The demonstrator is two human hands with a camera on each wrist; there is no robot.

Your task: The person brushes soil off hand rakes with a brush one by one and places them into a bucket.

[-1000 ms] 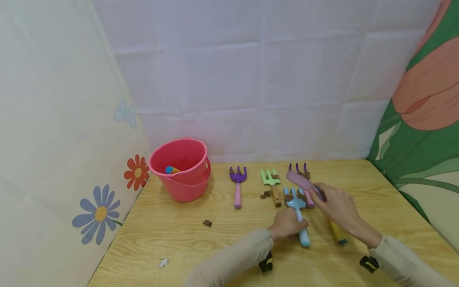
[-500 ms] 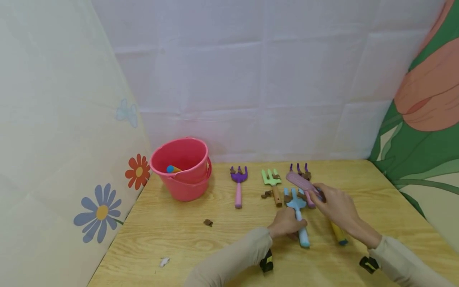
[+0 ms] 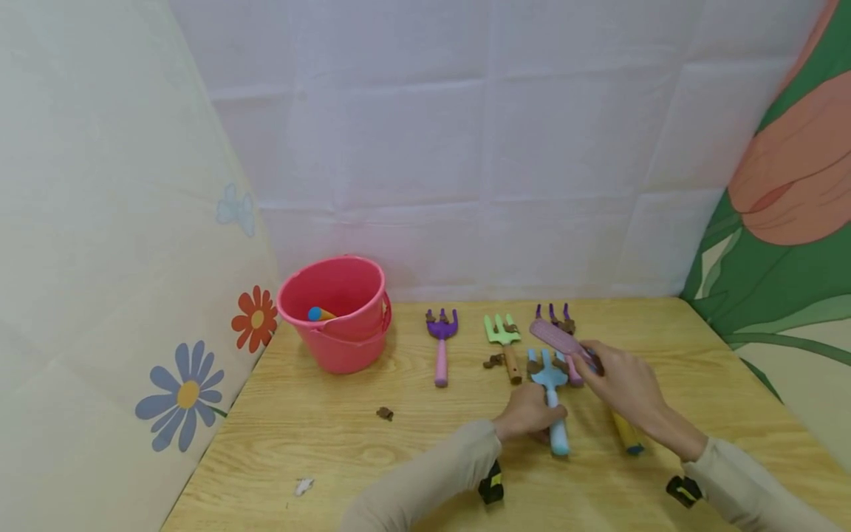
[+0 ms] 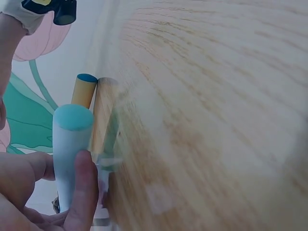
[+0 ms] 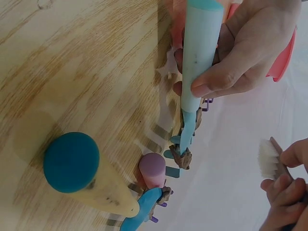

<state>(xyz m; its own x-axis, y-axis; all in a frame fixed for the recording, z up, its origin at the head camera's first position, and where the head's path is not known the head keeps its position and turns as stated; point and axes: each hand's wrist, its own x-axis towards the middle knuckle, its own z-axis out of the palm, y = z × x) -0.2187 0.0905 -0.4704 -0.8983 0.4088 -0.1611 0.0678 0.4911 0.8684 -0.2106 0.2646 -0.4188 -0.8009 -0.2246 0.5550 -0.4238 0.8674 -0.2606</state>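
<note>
My left hand [image 3: 528, 414] grips the handle of a light blue toy hand fork [image 3: 549, 377], its tines pointing away from me. Brown clumps cling to those tines, seen also in the right wrist view on the fork [image 5: 187, 139]. The fork is raised off the table in the right wrist view. My right hand [image 3: 625, 384] holds a scrubbing brush [image 3: 557, 337] with a purple-pink back. White bristles [image 5: 267, 158] show on its underside, apart from the fork. In the left wrist view, thumb and fingers [image 4: 84, 187] wrap the handle near its turquoise end.
A pink bucket [image 3: 342, 347] at the left holds a blue-ended tool. Along the back lie a purple fork [image 3: 442, 347], a green fork [image 3: 503, 336] and another purple fork [image 3: 565, 314]. A yellow handle [image 3: 628, 432] lies below my right hand. Brown crumbs [image 3: 385, 414] dot the table.
The left hand and the blue fork's handle end have shifted slightly left. The right hand and brush have hardly moved.
</note>
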